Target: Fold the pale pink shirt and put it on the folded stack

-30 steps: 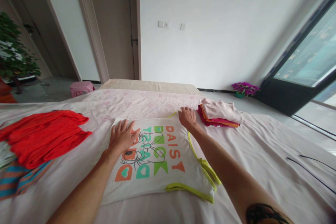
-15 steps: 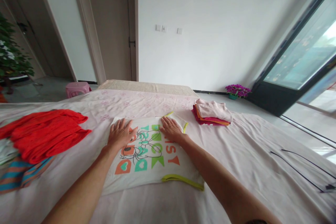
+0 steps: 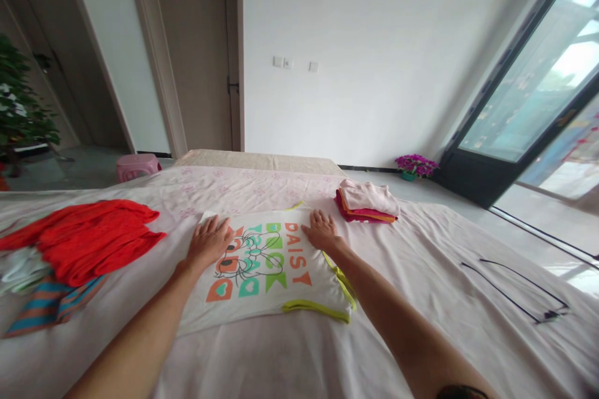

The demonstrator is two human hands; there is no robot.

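A white shirt (image 3: 276, 299) with a printed cartoon face, coloured letters and yellow-green trim lies spread flat on the bed. My left hand (image 3: 210, 240) rests palm down near its far left corner, fingers spread out. Over the far right part, by the trimmed edge, my right hand (image 3: 322, 230) lies flat with its fingers stretched. Neither hand grips the cloth. Part of the shirt's right edge is hidden under my right hand and forearm.
Left of the shirt is a heap of clothes with a red garment (image 3: 98, 237) and a striped one (image 3: 37, 312). A folded stack of clothes (image 3: 367, 201) sits at the right, and eyeglasses (image 3: 519, 290) lie nearer. The bedsheet (image 3: 262, 361) is wrinkled.
My right hand has slid right, from the printed letters to the shirt's trimmed edge, uncovering the word DAISY. My left hand stays near the far left corner. The camera view has tilted up slightly.
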